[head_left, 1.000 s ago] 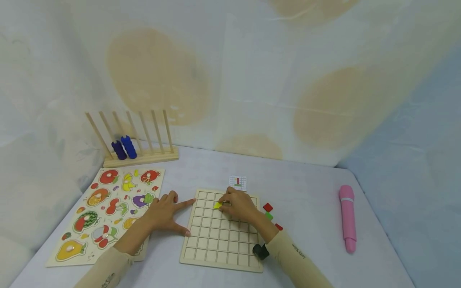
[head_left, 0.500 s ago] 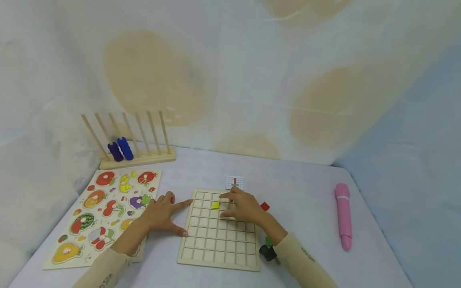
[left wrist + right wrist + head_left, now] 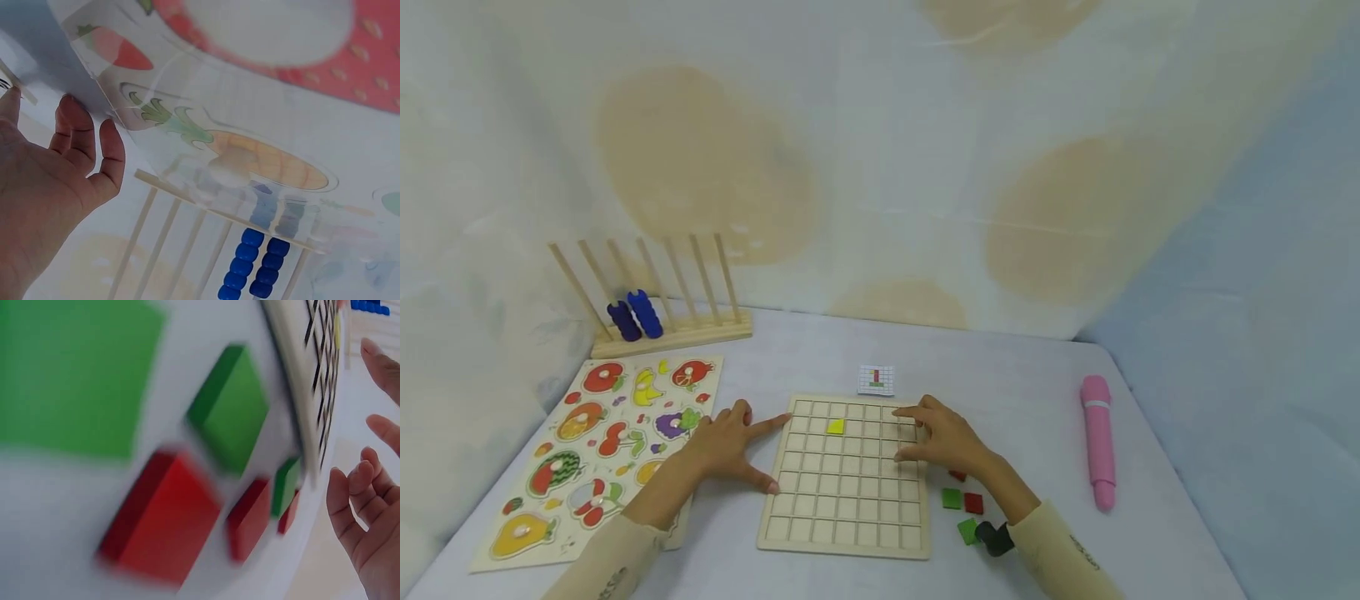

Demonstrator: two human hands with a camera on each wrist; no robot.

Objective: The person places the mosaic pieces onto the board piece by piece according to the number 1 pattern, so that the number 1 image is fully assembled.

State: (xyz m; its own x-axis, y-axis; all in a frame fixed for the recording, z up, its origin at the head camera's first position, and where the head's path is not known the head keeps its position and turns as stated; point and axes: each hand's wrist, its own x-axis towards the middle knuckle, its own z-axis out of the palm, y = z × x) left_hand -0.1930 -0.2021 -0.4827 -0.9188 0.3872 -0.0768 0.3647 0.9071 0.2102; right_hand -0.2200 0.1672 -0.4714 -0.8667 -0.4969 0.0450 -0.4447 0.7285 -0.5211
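A wooden grid board (image 3: 842,500) lies flat on the table, with one yellow tile (image 3: 836,427) in a cell of its upper left part. My left hand (image 3: 718,446) touches the board's left edge with thumb and index finger spread; the other fingers bend in. Over the board's right side is my right hand (image 3: 951,437), thumb and index finger apart, nothing between them. Loose green tiles (image 3: 951,498) and red tiles (image 3: 973,502) lie to the right of the board, one partly hidden by the right hand. A small printed card (image 3: 876,379) with a coloured grid pattern lies behind the board.
A fruit puzzle board (image 3: 580,537) lies left, under the left forearm. Behind it stands a wooden peg rack (image 3: 700,335) with dark blue and blue beads (image 3: 644,314). A pink marker-shaped object (image 3: 1100,442) lies far right. A black wrist camera (image 3: 995,539) sits by the right sleeve.
My right hand has let go of the yellow tile, which stays in its cell, and has moved right across the board. My left hand keeps its place at the board's edge. The view has shifted slightly.
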